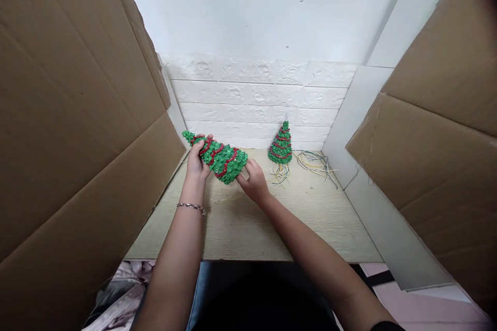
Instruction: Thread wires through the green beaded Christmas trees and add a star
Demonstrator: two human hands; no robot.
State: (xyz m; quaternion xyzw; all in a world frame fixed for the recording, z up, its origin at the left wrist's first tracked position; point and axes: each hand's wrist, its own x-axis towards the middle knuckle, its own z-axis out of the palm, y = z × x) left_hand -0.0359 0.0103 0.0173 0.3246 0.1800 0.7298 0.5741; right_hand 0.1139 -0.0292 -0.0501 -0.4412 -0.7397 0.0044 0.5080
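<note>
A small green Christmas tree (229,162) with red garlands and glittery flecks lies tilted in the air, its tip to the left and its base to the right. My left hand (198,158) is wrapped round its upper part. At the base, my right hand (254,180) has its fingers bent against the underside; the fingertips are partly hidden, so what they pinch cannot be made out. Beneath the hands a few thin pale wires (229,198) lie on the tabletop.
A second Christmas tree (281,145) stands upright near the back wall, with loose wires (280,171) in front of its base. Beside it, on the right, lies a looped bundle of yellow, white and dark wires (316,163). Cardboard panels (77,98) flank the wooden tabletop (248,238).
</note>
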